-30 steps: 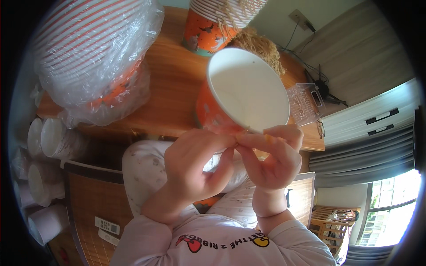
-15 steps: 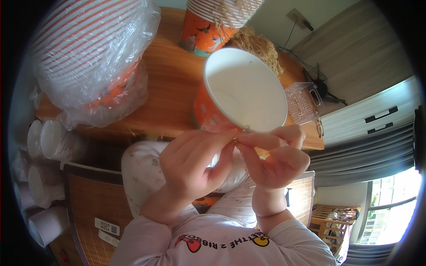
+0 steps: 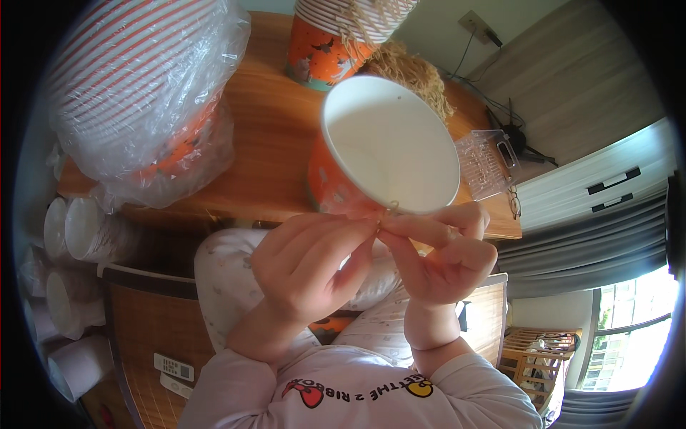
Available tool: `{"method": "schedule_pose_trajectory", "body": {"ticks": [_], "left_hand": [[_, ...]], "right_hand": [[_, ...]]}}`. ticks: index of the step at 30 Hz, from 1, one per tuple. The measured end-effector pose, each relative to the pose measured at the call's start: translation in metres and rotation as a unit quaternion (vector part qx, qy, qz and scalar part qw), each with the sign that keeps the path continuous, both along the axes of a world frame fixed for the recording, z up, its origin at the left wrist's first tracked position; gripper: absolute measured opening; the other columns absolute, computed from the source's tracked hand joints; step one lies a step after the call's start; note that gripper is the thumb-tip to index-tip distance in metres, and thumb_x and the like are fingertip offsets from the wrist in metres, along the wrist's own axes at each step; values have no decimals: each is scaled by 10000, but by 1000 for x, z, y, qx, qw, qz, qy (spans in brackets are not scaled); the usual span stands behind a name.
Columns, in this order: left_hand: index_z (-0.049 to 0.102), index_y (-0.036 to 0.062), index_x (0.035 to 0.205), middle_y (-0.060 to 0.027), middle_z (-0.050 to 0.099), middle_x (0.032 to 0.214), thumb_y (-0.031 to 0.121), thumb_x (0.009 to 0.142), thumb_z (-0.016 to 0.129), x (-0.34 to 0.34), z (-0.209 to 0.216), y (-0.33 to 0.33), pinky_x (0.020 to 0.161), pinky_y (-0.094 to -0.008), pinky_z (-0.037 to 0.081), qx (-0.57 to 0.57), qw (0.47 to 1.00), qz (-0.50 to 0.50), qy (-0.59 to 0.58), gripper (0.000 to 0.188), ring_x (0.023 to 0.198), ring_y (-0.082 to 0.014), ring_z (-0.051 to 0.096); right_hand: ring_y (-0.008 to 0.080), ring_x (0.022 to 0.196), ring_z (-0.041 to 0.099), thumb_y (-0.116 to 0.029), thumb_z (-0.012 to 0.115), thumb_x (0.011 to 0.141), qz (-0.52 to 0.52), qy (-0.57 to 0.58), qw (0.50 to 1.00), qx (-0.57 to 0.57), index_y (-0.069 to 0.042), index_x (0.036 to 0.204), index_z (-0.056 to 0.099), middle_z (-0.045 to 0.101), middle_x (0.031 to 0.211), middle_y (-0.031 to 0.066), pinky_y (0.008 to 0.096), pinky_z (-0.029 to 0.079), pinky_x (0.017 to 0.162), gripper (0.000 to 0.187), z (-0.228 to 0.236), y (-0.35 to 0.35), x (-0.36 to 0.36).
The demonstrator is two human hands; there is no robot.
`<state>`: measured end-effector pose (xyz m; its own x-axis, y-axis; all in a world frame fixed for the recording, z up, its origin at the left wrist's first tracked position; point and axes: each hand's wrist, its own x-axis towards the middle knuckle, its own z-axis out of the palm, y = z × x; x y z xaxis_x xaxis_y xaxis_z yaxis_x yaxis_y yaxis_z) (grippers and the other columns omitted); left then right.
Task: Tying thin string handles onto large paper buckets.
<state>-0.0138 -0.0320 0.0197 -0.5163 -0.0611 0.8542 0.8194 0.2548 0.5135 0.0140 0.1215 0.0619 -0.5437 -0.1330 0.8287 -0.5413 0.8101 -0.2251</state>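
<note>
An orange paper bucket (image 3: pixel 330 177) with a white inside stands tilted at the table's front edge, its mouth turned toward me. At the near side of its rim a short bit of tan twisted cord (image 3: pixel 393 206) curls up. My left hand (image 3: pixel 311 261) pinches the cord between thumb and forefinger just below the rim. Fingertip to fingertip with it, my right hand (image 3: pixel 446 254) pinches the same cord, its other fingers curled. The fingertips hide most of the cord. Near the far rim there is a small dark hole (image 3: pixel 400 98).
Plastic-wrapped stacked buckets (image 3: pixel 143 93) stand at the left of the wooden table (image 3: pixel 264 129). Behind are another bucket stack (image 3: pixel 323 53) and a bundle of tan cords (image 3: pixel 411 75). A clear plastic box (image 3: pixel 486 164) lies to the right. White containers (image 3: pixel 89 229) are stacked lower left.
The bucket has shifted slightly left in the view. More of the curled cord end shows above my fingertips. Both hands keep their pinch.
</note>
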Motion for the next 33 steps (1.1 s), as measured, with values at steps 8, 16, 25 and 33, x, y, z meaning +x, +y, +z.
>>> {"method": "schedule_pose_trajectory", "body": {"ticks": [8, 16, 25, 33], "left_hand": [[678, 55, 870, -54, 678, 766, -22, 674, 752, 2, -2, 1, 551, -302, 491, 33, 996, -48, -73, 223, 639, -218, 640], [675, 47, 910, -43, 677, 817, -4, 746, 730, 8, -8, 0, 565, -262, 457, 129, 952, -181, -212, 181, 659, -156, 609], [669, 31, 901, -36, 671, 819, -18, 764, 701, 11, -4, 0, 574, -256, 454, 145, 936, -222, -232, 150, 670, -150, 587], [682, 60, 882, -65, 701, 881, -3, 763, 732, 9, -4, -1, 601, -309, 479, 36, 986, -114, -116, 144, 697, -191, 598]], "right_hand": [[85, 774, 503, -139, 874, 625, 41, 24, 999, -4, -165, 883, 789, 677, 811, -101, 260, 338, 740, 273, -2, 3, -2], [94, 784, 511, -168, 857, 619, 17, 30, 999, 27, -151, 887, 781, 675, 839, -119, 273, 337, 736, 279, -4, 1, 3], [102, 797, 520, -142, 847, 639, 8, 14, 999, 48, -169, 807, 692, 721, 907, -132, 288, 324, 758, 230, 7, -2, 7], [113, 841, 551, -88, 832, 654, 13, 3, 998, 68, -189, 714, 384, 745, 979, -90, 301, 341, 790, 463, 10, 0, 9]]}}
